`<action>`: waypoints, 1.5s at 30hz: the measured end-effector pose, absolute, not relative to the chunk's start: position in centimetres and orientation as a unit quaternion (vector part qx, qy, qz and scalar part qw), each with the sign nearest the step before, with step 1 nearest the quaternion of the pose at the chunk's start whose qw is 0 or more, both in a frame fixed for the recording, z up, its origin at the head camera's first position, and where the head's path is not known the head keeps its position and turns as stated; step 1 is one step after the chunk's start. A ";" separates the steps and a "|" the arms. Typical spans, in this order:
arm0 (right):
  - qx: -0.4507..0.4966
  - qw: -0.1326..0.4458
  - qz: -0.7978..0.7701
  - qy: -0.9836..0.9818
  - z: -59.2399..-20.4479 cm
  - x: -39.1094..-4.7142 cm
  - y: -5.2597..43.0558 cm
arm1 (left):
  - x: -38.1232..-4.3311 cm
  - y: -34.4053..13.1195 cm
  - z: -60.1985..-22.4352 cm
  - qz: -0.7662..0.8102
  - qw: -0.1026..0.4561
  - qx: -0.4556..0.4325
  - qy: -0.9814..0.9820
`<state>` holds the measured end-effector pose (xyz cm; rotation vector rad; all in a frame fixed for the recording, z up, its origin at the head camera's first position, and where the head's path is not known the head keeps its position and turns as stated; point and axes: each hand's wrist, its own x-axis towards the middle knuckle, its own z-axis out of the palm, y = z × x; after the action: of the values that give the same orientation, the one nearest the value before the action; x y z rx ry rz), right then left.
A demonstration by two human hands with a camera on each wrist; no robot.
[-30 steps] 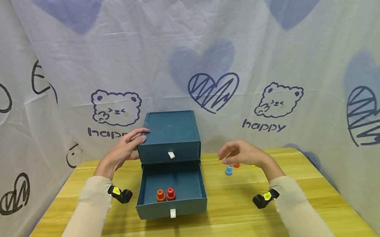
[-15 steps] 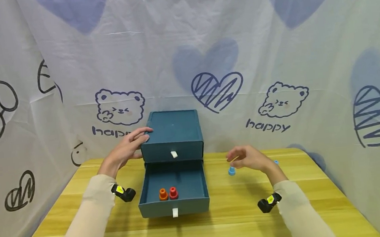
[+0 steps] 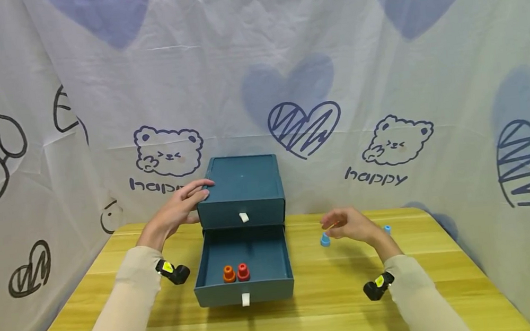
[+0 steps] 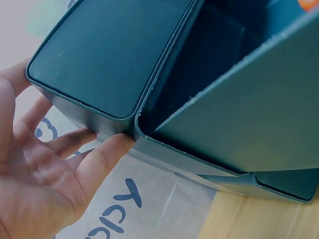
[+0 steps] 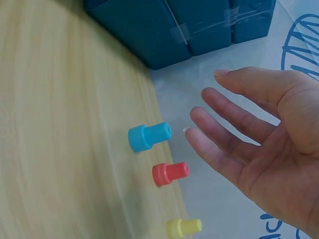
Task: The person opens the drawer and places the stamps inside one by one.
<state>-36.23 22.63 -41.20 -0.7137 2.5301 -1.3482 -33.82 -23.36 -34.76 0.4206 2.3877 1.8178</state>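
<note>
My left hand (image 3: 173,211) rests against the left side of a dark teal drawer box (image 3: 244,178), fingers reaching over its top edge. In the left wrist view, its fingertips (image 4: 122,142) touch the box's side. The lower drawer (image 3: 245,292) is pulled out and holds an orange peg (image 3: 229,274) and a red peg (image 3: 243,272), both upright. My right hand (image 3: 352,225) hovers right of the box with loosely bent fingers and holds nothing. Near it, in the right wrist view, stand a blue peg (image 5: 148,137), a second red peg (image 5: 170,173) and a yellow peg (image 5: 184,228).
Another blue piece (image 3: 388,229) lies beyond the right wrist. The upper drawer is closed, with a white pull tab (image 3: 244,217). A printed cloth (image 3: 219,84) hangs behind the wooden table (image 3: 336,308).
My right hand has moved slightly right and lower, over the pegs. The blue piece beyond the wrist has come into view. My left hand stays on the box; the head view has shifted slightly.
</note>
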 end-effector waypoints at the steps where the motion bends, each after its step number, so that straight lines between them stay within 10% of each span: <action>1: -0.237 0.094 -0.456 0.853 -41.3 -36.3 22.7 | -33.8 -23.4 -34.8 0.599 0.056 0.139 0.786; 45: -0.155 0.060 -0.475 0.864 -47.6 -37.9 22.3 | -33.6 -23.2 -34.7 0.594 0.052 0.144 0.789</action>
<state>-37.90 22.32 -47.65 -0.4687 2.6156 -1.4373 -33.63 -23.17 -34.73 0.4392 2.4019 1.8082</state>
